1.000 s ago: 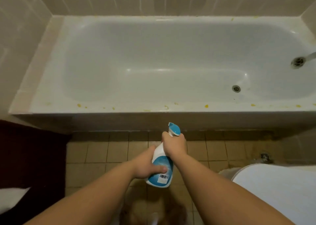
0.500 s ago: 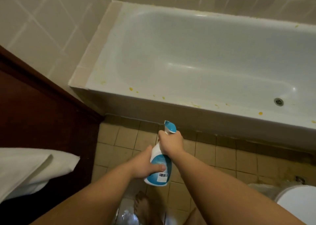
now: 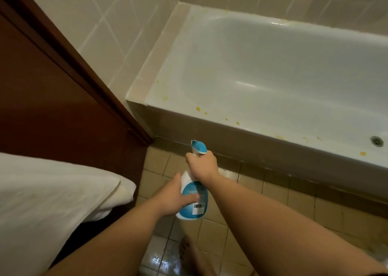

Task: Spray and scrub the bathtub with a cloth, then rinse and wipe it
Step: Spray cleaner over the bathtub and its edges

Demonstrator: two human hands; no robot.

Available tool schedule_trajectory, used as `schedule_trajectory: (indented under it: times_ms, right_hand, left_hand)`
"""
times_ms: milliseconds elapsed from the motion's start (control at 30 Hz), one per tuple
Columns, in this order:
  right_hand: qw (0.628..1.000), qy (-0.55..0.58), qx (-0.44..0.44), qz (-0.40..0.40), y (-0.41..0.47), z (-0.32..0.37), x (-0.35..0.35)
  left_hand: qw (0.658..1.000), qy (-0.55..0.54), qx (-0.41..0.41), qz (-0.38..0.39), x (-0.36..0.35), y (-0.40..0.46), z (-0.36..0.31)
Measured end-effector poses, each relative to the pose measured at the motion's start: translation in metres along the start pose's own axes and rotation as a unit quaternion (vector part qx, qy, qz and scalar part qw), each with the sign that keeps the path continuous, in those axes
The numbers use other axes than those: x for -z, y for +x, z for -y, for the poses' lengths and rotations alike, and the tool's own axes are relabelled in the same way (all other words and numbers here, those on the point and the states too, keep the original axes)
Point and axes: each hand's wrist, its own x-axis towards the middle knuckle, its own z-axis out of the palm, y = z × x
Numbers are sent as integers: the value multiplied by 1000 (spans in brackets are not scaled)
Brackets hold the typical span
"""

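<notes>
A white and blue spray bottle (image 3: pixel 194 204) is held over the tiled floor in front of the white bathtub (image 3: pixel 262 70). My right hand (image 3: pixel 202 164) grips its neck just under the blue nozzle, which points toward the tub. My left hand (image 3: pixel 174 198) wraps the lower body of the bottle from the left. Yellow specks dot the tub's near rim (image 3: pixel 210 116) and its left corner. The drain (image 3: pixel 376 141) shows at the right end of the tub floor. No cloth is in either hand.
A dark wooden door (image 3: pixel 52 99) stands at the left, beside the tiled wall (image 3: pixel 109 23). A folded white towel (image 3: pixel 48 196) lies at the lower left. Beige floor tiles (image 3: pixel 294 194) run along the tub, and my bare foot (image 3: pixel 193 254) stands on a wet patch.
The view has swung left, from the whole tub to its left end, bringing the door and towel into sight. Both hands keep the same hold on the bottle.
</notes>
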Motion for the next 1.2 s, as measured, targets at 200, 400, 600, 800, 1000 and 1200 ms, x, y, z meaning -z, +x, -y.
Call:
schedule_trajectory:
  times_ms: [200,400,600,800,1000,1200]
  right_hand:
    - [1000,-13,18,11,-7,7,-3]
    - [996,-26,68,51,-32,3,39]
    - [989,-55,128,39,-96,1,150]
    - [991,-4,119,-59,-193,-16,282]
    - [969,117,104,-191,-294,-42,388]
    - [922,212,57,-320,-365,-79,447]
  left_hand:
    - [1000,6,10,-20,3,-13,-4]
    - [999,27,-9,-36,-11,-40,-37]
    - [996,51,-64,-15,-41,-78,-124]
    - [975,152,-155,39,-104,-110,-239]
    - [932,226,-253,128,-185,-134,-349]
    - [883,265,-321,218,-262,-146,-416]
